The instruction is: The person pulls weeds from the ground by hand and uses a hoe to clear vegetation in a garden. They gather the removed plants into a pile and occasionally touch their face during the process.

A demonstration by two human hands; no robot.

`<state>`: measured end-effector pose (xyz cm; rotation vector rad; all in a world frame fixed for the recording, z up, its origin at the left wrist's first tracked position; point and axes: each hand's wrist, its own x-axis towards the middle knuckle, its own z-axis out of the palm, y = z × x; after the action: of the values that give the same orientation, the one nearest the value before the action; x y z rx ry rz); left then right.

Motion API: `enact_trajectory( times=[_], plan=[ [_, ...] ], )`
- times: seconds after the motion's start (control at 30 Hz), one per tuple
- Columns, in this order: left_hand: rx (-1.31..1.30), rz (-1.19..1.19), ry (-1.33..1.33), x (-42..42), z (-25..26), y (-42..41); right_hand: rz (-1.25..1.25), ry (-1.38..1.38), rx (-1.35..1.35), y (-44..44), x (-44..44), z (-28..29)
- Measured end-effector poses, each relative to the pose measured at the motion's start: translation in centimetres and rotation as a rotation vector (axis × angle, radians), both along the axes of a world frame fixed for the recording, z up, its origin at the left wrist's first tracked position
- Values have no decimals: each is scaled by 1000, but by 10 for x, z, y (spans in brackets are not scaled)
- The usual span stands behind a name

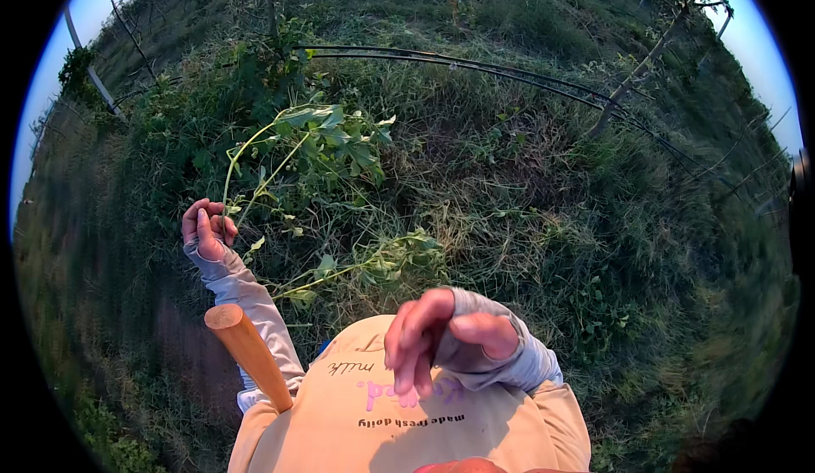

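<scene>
Green stems of an uprooted-looking leafy plant [337, 129] run down into my left hand [209, 228], whose fingers are closed around them. The plant's leaves and small round buds or fruits hang out to the right, over the grass. In front of my chest is my right hand [439, 339], slightly blurred, its fingers loosely bent and the thumb apart; I see nothing in it. A thick round wooden handle [251, 352] sticks up beside my left upper arm, its lower end hidden against my beige shirt [382, 435]. Another leafy stem [331, 275] lies on the grass between my hands.
Two black hoses [458, 62] stretch between a post or trunk [272, 8] and a leaning young tree [643, 72]. Matted cut grass [496, 205] and weeds cover the ground. A pale post [95, 72] stands at the far left.
</scene>
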<state>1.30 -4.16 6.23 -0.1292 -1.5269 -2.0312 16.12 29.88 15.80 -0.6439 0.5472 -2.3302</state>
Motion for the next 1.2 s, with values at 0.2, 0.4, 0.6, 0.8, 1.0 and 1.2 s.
enact_trajectory(
  times=[0.2,0.4,0.6,0.8,1.0,1.2],
  plan=[
    [12,-86,-87,-1,-2,44,150,-190,94,-25,22,1],
    [-13,-212,-237,2,-22,70,367,-572,83,-29,42,-63],
    [20,-332,-351,-7,-54,80,-352,-962,167,23,75,-135],
    [17,-388,-411,-19,-67,88,-452,-1135,46,32,99,-214],
    [-36,-426,-399,-21,-63,111,-889,-1017,608,35,93,-254],
    [-245,-571,-112,13,-43,173,-635,-744,612,8,41,-225]
  ],
)
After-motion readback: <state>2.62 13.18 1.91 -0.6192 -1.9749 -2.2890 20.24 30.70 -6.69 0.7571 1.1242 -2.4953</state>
